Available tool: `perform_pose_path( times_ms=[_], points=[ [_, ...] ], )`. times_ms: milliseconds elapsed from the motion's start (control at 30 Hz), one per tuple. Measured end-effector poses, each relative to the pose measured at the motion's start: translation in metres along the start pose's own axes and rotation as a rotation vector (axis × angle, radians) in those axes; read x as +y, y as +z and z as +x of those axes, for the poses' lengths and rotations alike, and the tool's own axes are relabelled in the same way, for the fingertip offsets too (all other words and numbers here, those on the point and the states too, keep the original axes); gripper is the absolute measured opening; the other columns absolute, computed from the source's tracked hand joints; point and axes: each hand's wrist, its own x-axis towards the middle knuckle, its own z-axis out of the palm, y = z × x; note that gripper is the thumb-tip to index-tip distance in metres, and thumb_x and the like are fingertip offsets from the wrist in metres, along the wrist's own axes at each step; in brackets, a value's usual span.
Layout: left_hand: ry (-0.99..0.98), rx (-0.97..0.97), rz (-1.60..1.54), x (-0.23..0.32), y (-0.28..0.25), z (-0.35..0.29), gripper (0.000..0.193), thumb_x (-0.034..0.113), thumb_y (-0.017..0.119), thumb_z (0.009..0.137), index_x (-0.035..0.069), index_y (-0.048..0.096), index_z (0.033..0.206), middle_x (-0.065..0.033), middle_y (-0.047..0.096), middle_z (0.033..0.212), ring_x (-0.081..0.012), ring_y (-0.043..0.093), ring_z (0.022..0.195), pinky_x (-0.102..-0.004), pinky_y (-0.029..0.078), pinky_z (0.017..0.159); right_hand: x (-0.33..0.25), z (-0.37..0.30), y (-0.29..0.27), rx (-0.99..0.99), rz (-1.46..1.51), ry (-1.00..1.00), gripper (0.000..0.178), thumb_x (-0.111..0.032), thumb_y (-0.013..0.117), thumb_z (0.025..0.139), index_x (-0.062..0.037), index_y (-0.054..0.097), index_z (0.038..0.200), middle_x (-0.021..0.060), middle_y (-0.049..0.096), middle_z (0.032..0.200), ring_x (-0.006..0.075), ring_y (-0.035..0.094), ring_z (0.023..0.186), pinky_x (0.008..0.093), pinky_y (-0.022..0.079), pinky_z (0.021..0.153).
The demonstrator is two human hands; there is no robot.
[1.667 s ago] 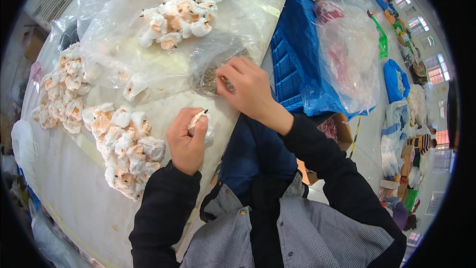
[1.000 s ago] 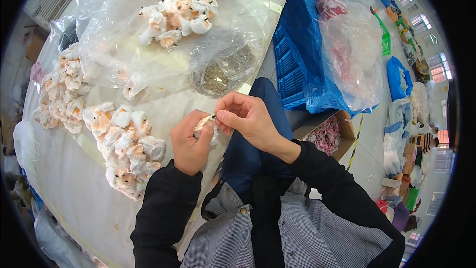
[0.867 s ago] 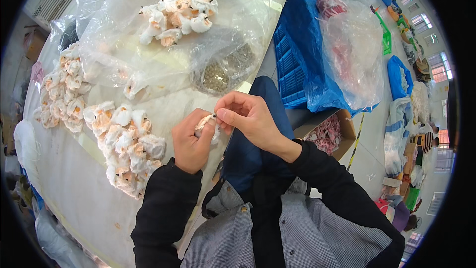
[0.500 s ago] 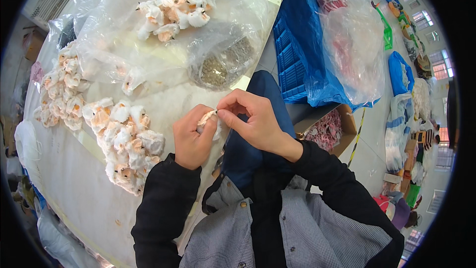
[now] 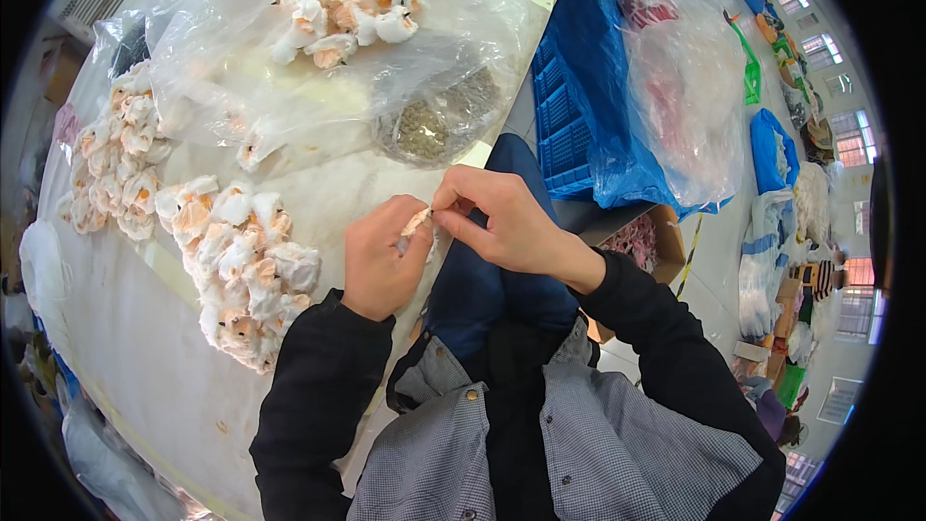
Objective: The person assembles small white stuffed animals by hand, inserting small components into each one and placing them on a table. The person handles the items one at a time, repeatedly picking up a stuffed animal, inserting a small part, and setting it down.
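Observation:
My left hand (image 5: 384,256) is closed around a small white and peach fluffy piece (image 5: 417,223), which pokes out between thumb and forefinger. Thumb and forefinger of my right hand (image 5: 506,222) pinch together at that piece's upper end; whatever is between these fingertips is too small to make out. Left of my hands, a heap of similar fluffy pieces (image 5: 246,265), peach-centred with a few dark tips, lies on the pale table (image 5: 174,347). Another pile (image 5: 118,159) sits farther left, and a third group (image 5: 355,5) rests on clear plastic at the far side.
A clear bag of grey-brown granules (image 5: 424,125) lies near the table's right edge. Beyond that edge stands a blue crate (image 5: 561,121) lined with blue plastic, holding a clear bag with pink contents (image 5: 675,87). A cardboard box (image 5: 667,241) of pink scraps is on the floor.
Both hands have shifted slightly to the right, still together at the fluffy piece. The dark speck seen at the right fingertips before no longer shows. The view has tilted a little.

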Motion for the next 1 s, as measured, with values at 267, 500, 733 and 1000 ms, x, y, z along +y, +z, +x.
perform_pose_path(
  times_ms=[267,500,733,1000],
  points=[
    [0.042,-0.061,0.092,0.0,-0.002,0.0,0.008,0.002,0.065,0.089,0.001,0.066,0.097,-0.0166,0.066,0.088,-0.0381,0.065,0.078,-0.0407,0.05,0.067,0.005,0.0,-0.002,-0.06,0.027,-0.026,0.007,0.001,0.07,0.095,0.0002,0.065,0.1,0.0071,0.064,0.088,0.0138,0.063,0.077,0.029,0.051,0.071],
    [0.047,-0.046,0.11,0.003,-0.002,0.0,0.006,0.003,0.066,0.091,0.002,0.067,0.096,-0.0178,0.065,0.087,-0.0406,0.065,0.078,-0.0426,0.05,0.067,0.006,0.0,0.0,-0.031,0.03,-0.033,0.009,-0.003,0.07,0.092,-0.0025,0.062,0.096,0.0152,0.061,0.084,0.0289,0.064,0.074,0.0357,0.051,0.069],
    [0.069,-0.037,0.168,0.0,0.001,-0.001,0.006,0.006,0.066,0.094,0.001,0.067,0.092,-0.0184,0.062,0.078,-0.0377,0.063,0.07,-0.0416,0.048,0.064,0.017,-0.003,0.0,0.016,0.066,-0.115,0.012,-0.008,0.071,0.092,-0.0027,0.06,0.094,0.0171,0.061,0.083,0.0309,0.061,0.074,0.0378,0.049,0.068],
    [0.062,-0.013,0.149,0.002,0.001,-0.003,0.011,0.011,0.068,0.095,0.0,0.069,0.093,-0.0158,0.063,0.075,-0.0288,0.062,0.064,-0.0382,0.047,0.061,0.002,-0.012,-0.003,0.043,0.002,-0.121,0.015,-0.014,0.072,0.097,-0.0039,0.061,0.1,0.0142,0.065,0.087,0.0301,0.064,0.076,0.0392,0.05,0.07]
  ],
)
